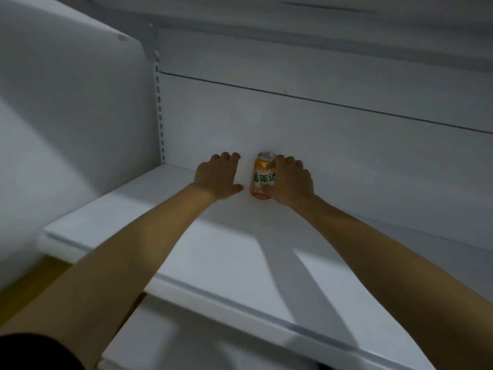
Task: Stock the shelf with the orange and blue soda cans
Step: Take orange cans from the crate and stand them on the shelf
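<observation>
One orange can (pixel 262 175), white shelf (pixel 213 252), back panel (pixel 346 145)

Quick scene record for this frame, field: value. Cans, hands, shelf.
cans in view: one orange can, upright, at the back of the shelf by the back panel
blue cans: none in view
right hand: grips the orange can from its right side
left hand: holds nothing, fingers curled, left of the can, a gap between
task state: one can at the back of the shelf, right hand not yet off it
</observation>
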